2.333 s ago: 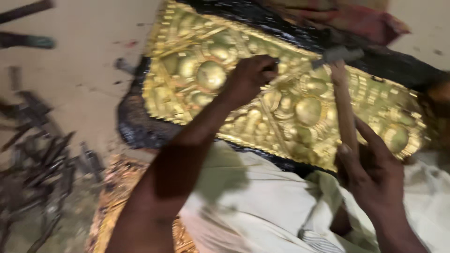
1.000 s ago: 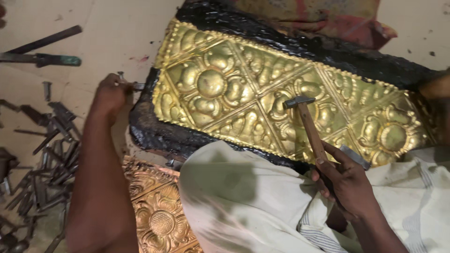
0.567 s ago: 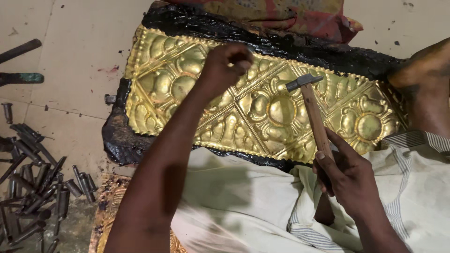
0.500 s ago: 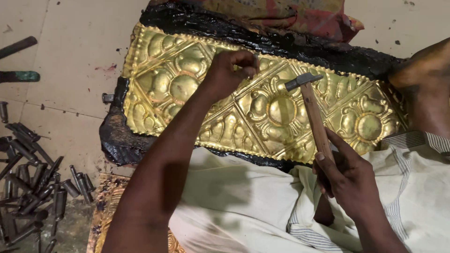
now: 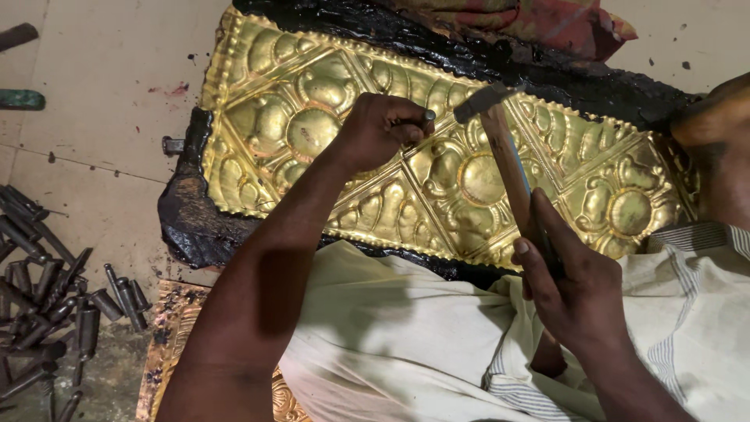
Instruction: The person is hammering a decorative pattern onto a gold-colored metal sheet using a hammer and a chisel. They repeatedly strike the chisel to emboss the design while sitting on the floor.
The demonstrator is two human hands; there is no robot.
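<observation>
My left hand (image 5: 383, 129) is in a clenched grip on a small punch (image 5: 429, 116), its tip set on the gold sheet (image 5: 351, 156) near the middle of the sheet's upper half. My right hand (image 5: 574, 289) grips the wooden handle of a hammer (image 5: 500, 148), whose head hangs just right of the punch, above the sheet. The sheet lies on black pitch (image 5: 187, 227) on the floor (image 5: 109, 101), and loose punches (image 5: 47, 289) lie heaped by the floor's left edge.
</observation>
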